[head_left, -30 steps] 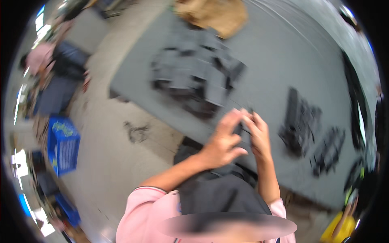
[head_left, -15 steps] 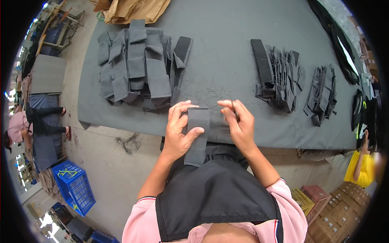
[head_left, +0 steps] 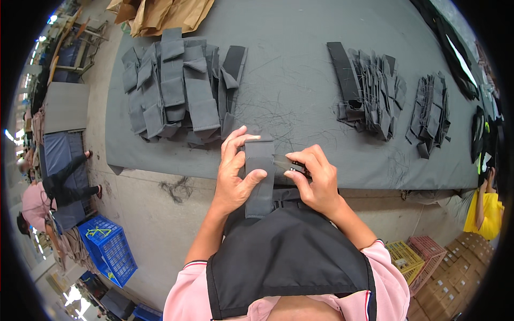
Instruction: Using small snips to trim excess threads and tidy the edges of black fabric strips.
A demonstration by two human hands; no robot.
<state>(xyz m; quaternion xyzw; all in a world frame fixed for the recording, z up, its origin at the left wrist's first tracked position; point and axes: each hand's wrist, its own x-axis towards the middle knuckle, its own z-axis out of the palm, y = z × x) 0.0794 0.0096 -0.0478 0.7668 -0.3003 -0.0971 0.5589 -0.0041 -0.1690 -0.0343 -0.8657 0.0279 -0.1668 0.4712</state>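
Workroom with a pale floor (head_left: 152,230); a grey-covered bench (head_left: 289,59) spans the far side of the person observed. Grey fabric strip (head_left: 261,184): held lengthwise at the near edge of the bench, in front of the person's black apron (head_left: 292,243). Left hand (head_left: 234,179): gripping the strip from its left side, thumb across the upper face. Right hand (head_left: 319,179): closed around small dark snips (head_left: 300,168), tip pointing left at the strip's right edge; contact cannot be told. Loose threads (head_left: 267,113) scattered on the bench just beyond. Left on bench: broad heap of folded grey pieces (head_left: 174,91), brown paper (head_left: 174,16) at its far side. Right on bench: a bundle of dark strips (head_left: 372,99), then a smaller bundle (head_left: 430,112) farther right. On the floor, left: blue crate (head_left: 110,251), near a co-worker in pink (head_left: 36,203). Right: yellow crate (head_left: 403,259), stacked cartons (head_left: 455,273), another person in yellow (head_left: 486,214).
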